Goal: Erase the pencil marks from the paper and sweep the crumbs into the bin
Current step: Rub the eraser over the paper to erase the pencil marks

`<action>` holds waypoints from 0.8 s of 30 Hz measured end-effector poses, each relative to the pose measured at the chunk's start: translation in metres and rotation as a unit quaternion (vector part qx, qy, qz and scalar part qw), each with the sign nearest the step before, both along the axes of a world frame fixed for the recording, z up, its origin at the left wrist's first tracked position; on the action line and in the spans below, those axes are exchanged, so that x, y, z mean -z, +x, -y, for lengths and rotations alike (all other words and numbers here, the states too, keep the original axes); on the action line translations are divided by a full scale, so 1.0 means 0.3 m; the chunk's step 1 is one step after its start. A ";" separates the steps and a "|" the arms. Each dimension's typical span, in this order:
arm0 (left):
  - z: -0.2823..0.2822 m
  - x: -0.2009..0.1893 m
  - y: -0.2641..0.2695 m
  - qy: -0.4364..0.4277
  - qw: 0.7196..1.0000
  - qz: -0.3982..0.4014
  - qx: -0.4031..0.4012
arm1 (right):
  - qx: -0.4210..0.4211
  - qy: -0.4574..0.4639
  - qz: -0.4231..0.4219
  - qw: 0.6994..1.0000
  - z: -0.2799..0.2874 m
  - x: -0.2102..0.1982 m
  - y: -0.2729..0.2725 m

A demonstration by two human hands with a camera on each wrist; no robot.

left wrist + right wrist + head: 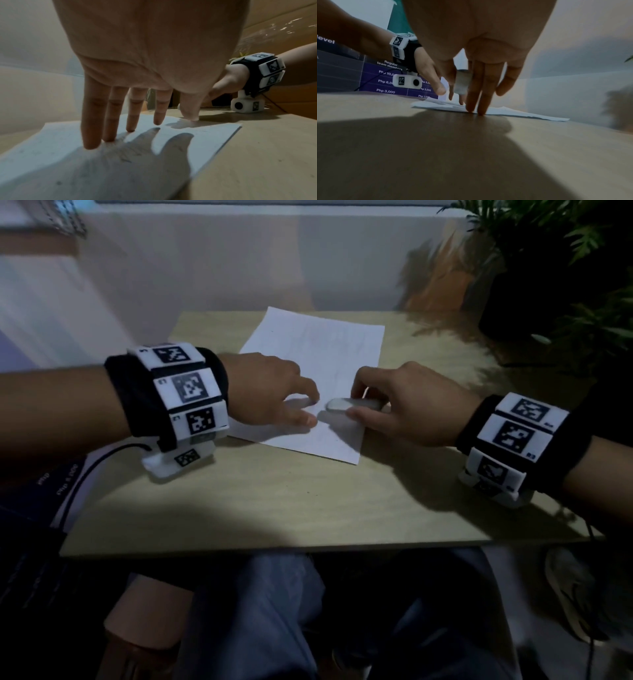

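Note:
A white sheet of paper (pixel 322 347) lies skewed on the light wooden table (pixel 274 501). Faint pencil marks (pixel 125 158) show on the sheet in the left wrist view. My left hand (pixel 301 409) presses straight fingers (pixel 109 121) and the thumb down on the paper (pixel 197 142). My right hand (pixel 356 405) pinches a long greyish-white eraser (pixel 337 405) between thumb and fingers, its tip on the sheet close to my left thumb. In the right wrist view the eraser (pixel 461 82) stands between my right hand's (pixel 464 94) digits, above the paper (pixel 505 110). No bin is in view.
A dark potted plant (pixel 548 268) stands at the table's back right corner. A purple printed banner (pixel 385 81) hangs left of the table. A pale wall runs behind. Below the front edge are my knees (pixel 274 611) and a shoe (pixel 568 587) on the floor.

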State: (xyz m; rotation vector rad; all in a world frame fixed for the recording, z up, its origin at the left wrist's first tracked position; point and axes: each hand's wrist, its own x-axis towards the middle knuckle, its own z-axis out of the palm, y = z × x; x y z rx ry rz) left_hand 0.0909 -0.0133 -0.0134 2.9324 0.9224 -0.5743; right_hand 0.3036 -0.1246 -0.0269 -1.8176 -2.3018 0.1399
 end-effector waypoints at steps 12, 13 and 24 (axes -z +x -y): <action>-0.067 0.042 -0.020 -0.126 0.991 0.049 -0.018 | -0.069 -0.058 0.000 0.996 -0.019 0.008 -0.028; -0.068 0.047 -0.019 -0.148 0.987 0.058 -0.016 | -0.071 -0.062 0.003 0.996 -0.027 0.007 -0.034; -0.071 0.061 -0.033 -0.153 0.985 0.074 -0.008 | -0.086 -0.125 -0.040 0.988 -0.056 0.003 -0.033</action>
